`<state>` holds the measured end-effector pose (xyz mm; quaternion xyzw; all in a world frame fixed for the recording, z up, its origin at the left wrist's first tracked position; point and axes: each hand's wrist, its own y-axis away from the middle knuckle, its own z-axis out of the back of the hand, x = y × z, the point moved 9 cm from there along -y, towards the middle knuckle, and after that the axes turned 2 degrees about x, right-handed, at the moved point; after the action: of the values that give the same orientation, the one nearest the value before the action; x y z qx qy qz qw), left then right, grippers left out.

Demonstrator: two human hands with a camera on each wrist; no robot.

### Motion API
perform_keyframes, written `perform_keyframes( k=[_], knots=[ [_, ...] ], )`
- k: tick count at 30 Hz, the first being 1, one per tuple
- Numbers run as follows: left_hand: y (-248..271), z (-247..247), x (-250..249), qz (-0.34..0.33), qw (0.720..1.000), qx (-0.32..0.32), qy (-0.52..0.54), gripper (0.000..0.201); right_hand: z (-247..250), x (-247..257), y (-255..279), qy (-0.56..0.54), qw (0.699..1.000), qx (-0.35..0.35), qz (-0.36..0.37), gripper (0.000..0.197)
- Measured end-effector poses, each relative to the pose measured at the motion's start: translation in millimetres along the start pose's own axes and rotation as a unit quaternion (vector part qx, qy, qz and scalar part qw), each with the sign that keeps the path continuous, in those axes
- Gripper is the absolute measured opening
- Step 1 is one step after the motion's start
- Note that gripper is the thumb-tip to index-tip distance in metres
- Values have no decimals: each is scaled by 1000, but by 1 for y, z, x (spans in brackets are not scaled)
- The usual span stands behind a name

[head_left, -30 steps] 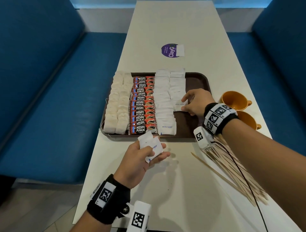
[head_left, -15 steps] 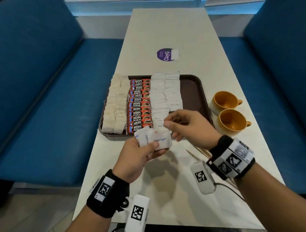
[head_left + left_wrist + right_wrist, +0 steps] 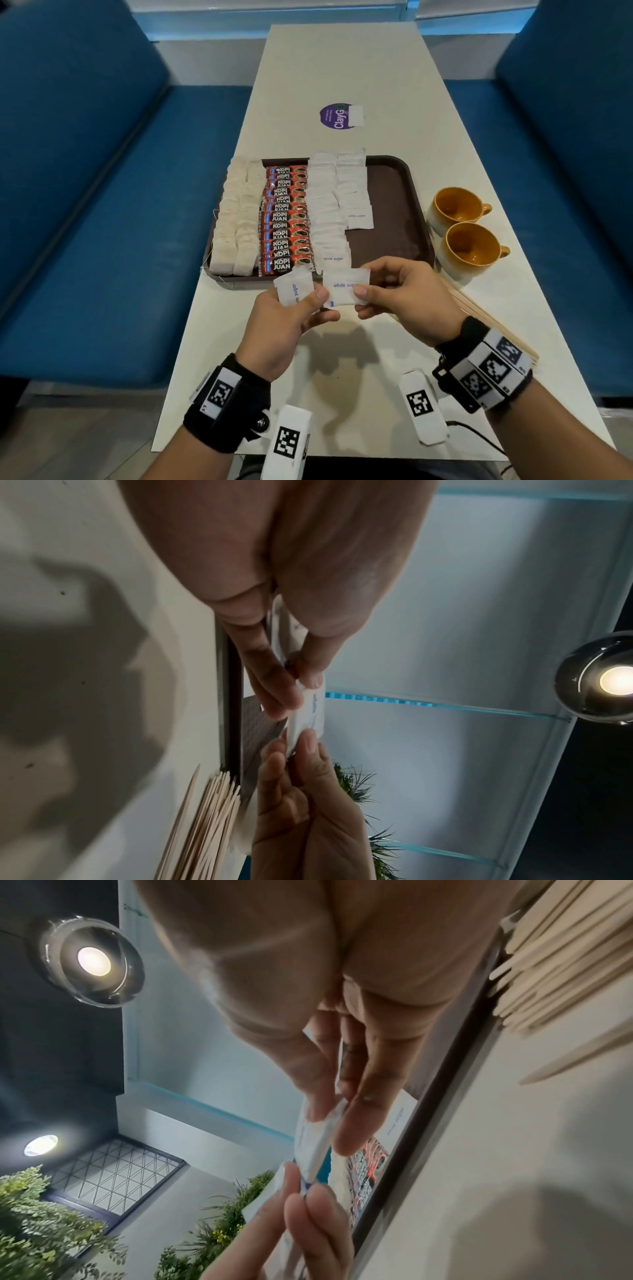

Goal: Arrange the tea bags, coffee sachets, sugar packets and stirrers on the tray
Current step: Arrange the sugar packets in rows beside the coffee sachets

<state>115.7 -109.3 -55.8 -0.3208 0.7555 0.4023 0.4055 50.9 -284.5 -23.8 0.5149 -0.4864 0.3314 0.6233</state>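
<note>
A brown tray (image 3: 394,212) holds two columns of tea bags (image 3: 236,219), a column of red coffee sachets (image 3: 286,221) and two columns of white sugar packets (image 3: 329,212). Just in front of the tray, above the table, my left hand (image 3: 291,315) holds a small stack of sugar packets (image 3: 294,289). My right hand (image 3: 400,294) pinches the right end of one sugar packet (image 3: 344,286) (image 3: 308,710) (image 3: 320,1137), while my left thumb still touches its left end. Wooden stirrers (image 3: 493,325) (image 3: 205,831) (image 3: 561,961) lie on the table under my right wrist.
Two orange cups (image 3: 466,229) stand right of the tray. A purple round sticker (image 3: 337,116) is on the white table (image 3: 342,394) behind the tray. Blue benches (image 3: 102,240) run along both sides. The tray's right part is bare.
My right hand came back from the tray's right sugar column to my left hand and took hold of one packet from the stack, now drawn out to the right.
</note>
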Motion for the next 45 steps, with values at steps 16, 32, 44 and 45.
perform_keyframes(
  k=[16, 32, 44, 45],
  knots=[
    [-8, 15, 13, 85, 996, -6, 24, 27, 78, 12, -124, 181, 974, -112, -77, 27],
    [-13, 23, 15, 85, 996, 0, 25, 26, 72, 14, -146, 288, 942, -134, -104, 48],
    [-6, -1, 2, 57, 996, 52, 49, 40, 10, 59, -59, 274, 960, -29, 54, 17],
    [-5, -3, 1, 54, 996, 58, 45, 38, 2, 58, -50, 259, 964, -11, 61, 18]
  ],
)
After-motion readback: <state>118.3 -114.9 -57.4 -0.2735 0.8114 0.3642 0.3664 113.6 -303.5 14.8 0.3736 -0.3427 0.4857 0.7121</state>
